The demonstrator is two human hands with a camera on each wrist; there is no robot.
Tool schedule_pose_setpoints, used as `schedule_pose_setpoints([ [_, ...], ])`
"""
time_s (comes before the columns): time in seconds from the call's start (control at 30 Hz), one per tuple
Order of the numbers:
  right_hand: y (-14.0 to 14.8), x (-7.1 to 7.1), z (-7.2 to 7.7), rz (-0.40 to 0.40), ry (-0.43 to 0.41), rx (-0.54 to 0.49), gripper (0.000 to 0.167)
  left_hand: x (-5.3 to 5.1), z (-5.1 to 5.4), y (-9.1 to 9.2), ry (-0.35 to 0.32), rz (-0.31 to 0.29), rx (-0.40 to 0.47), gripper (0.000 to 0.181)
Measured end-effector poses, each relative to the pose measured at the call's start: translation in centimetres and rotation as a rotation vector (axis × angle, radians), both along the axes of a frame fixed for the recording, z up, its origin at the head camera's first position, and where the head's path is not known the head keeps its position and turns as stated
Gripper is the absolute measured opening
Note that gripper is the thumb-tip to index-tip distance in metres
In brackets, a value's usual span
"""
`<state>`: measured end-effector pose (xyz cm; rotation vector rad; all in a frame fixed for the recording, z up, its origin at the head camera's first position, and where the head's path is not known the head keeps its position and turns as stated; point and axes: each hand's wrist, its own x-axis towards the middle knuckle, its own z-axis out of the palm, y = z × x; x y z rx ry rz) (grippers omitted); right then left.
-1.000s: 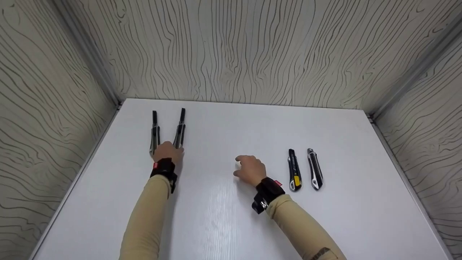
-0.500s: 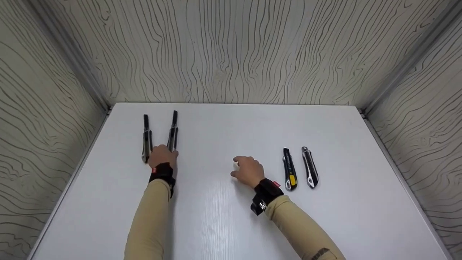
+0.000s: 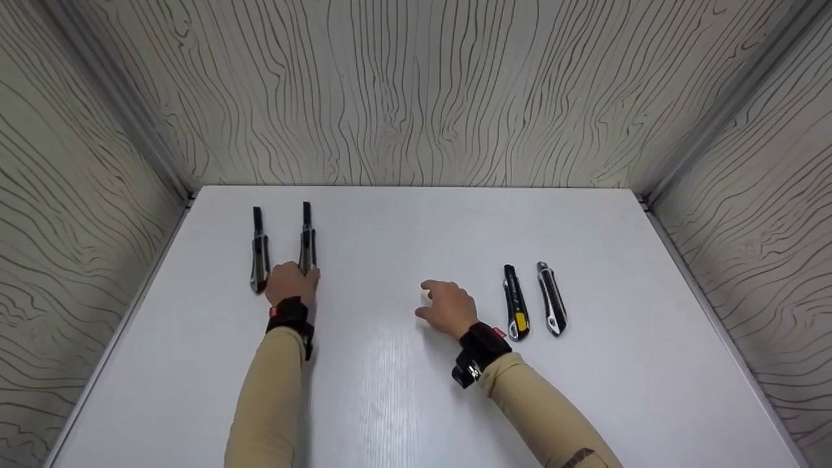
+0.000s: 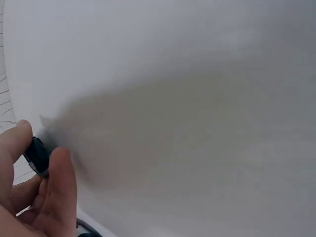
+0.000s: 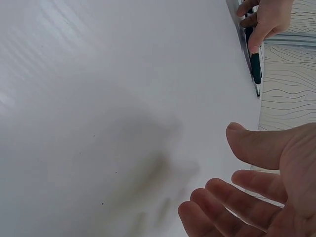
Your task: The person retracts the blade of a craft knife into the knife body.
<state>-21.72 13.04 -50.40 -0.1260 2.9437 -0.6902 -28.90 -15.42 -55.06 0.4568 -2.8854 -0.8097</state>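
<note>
Gripped utility knife (image 3: 307,243): long axis forward.
Left hand (image 3: 290,284) pinches its near end; right hand (image 3: 449,307), fingers loose, well right of it.

The white surface (image 3: 396,227) gleamed toward its near edge. Close to its far left corner lay a dark cutter (image 3: 260,253) — a similar cutter (image 3: 307,244) beside it, partly covered by the left hand (image 3: 290,285). Toward the right edge lay a black-and-yellow cutter (image 3: 514,296) and a silver-and-black cutter (image 3: 552,302).

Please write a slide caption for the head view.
Left hand grips one utility knife; three others lie on the white table; right hand holds nothing.
</note>
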Motion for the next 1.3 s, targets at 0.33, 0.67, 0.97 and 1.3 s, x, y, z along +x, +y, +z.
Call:
schedule_pose_setpoints([
  [0.33,0.6,0.3,0.1,0.004,0.02,-0.01,0.048,0.9,2.1,1.2,0.063,0.014,0.06,0.032],
  [0.67,1.1,0.7,0.6,-0.013,0.018,-0.02,0.046,1.4,2.1,2.4,0.069,-0.075,0.094,0.033],
  [0.97,1.5,1.1,0.7,-0.013,0.005,-0.022,0.045,3.5,2.3,5.3,0.105,-0.151,0.149,0.03],
  [1.3,2.0,1.2,0.9,-0.018,-0.009,-0.067,0.043,5.5,2.7,9.6,0.098,-0.295,0.215,0.032],
])
